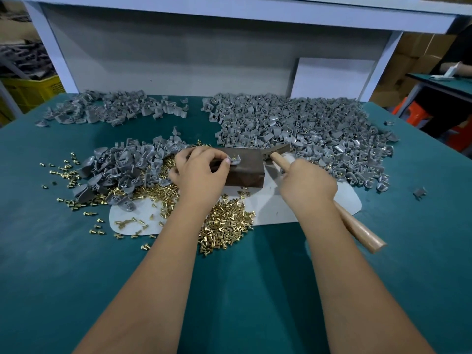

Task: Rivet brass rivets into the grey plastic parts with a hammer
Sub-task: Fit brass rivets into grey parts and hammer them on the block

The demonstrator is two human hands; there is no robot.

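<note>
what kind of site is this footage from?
Most likely a small factory hand-assembly bench. Heaps of identical grey plastic parts and loose brass rivets cover the green table, with stacked cardboard boxes and a yellow crate beside it.

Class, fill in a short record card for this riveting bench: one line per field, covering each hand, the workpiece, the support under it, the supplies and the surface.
left hand: left hand pinches a grey plastic part with a rivet in it
right hand: right hand grips the wooden-handled hammer, head low beside the block
support: brown metal block on a white mat
supplies: loose brass rivets; unriveted grey parts to the left
likely finished pile: grey parts with rivets, back right
surface: green table
</note>
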